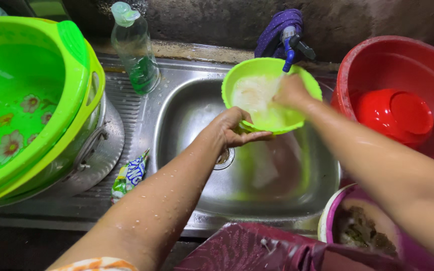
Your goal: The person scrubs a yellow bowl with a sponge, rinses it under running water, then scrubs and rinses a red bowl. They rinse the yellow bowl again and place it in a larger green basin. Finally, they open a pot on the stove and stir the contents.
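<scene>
A wet metal worktop (126,200) with a sink (187,115) in it sits against a dark, dirty wall. Closest to the person, a dark red cloth (257,248) lies at the front edge, and a purple and white bowl (330,216) with brown bits in it stands at the right. A small crumpled packet (129,174) lies on the worktop left of the sink. Both arms are wet and reach over the sink. The left hand (234,128) has its grip closed on the near rim of a light green bowl (277,118), thumb on the inside, holding it tilted above the sink. The right hand (291,93) is inside the bowl, pressed on its soapy wall; its fingers are hidden, so its grip cannot be told. A big green tub (26,100) stands on the left, and a red tub (403,65) with a red bowl (393,113) inside it on the right. Farther back stand a clear bottle (135,50) with green liquid and a blue tap (290,50).
</scene>
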